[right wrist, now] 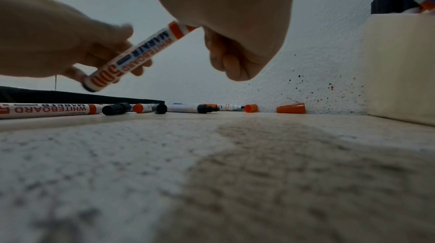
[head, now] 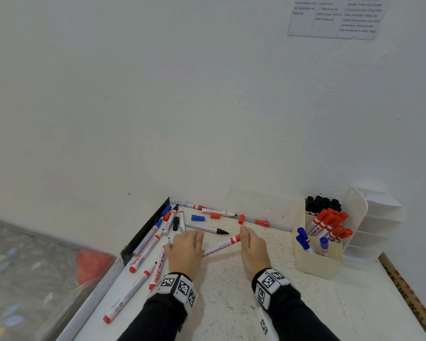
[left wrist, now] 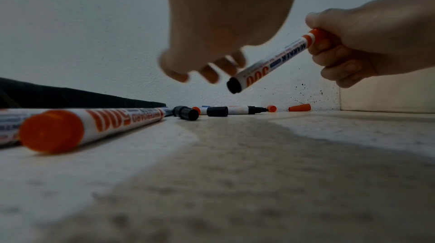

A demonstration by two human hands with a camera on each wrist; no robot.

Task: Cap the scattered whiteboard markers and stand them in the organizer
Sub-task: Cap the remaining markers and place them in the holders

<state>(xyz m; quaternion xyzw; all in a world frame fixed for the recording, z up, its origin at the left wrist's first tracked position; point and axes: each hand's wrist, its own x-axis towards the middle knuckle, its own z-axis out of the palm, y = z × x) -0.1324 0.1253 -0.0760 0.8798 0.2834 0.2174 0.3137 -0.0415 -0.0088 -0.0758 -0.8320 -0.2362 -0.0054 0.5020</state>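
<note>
A red whiteboard marker (head: 220, 245) (left wrist: 270, 60) (right wrist: 136, 53) hangs slanted above the table between my hands. My right hand (head: 252, 247) (left wrist: 348, 47) grips its red end in a fist. My left hand (head: 186, 249) (left wrist: 204, 68) hovers with loosely curled, blurred fingers beside the black tail end, and holds nothing that I can see. The cream organizer (head: 317, 262) (right wrist: 400, 64) at the right holds black, red and blue capped markers. Several markers (head: 145, 244) lie at the left. An uncapped black marker (head: 207, 228) lies beyond my hands.
Loose red caps (head: 262, 222) (right wrist: 290, 108) and a blue cap (head: 198, 217) lie along the wall. A white tiered holder (head: 374, 217) stands behind the organizer. A black strip (head: 145, 232) runs along the table's left edge, and a wooden ruler (head: 408, 291) along the right.
</note>
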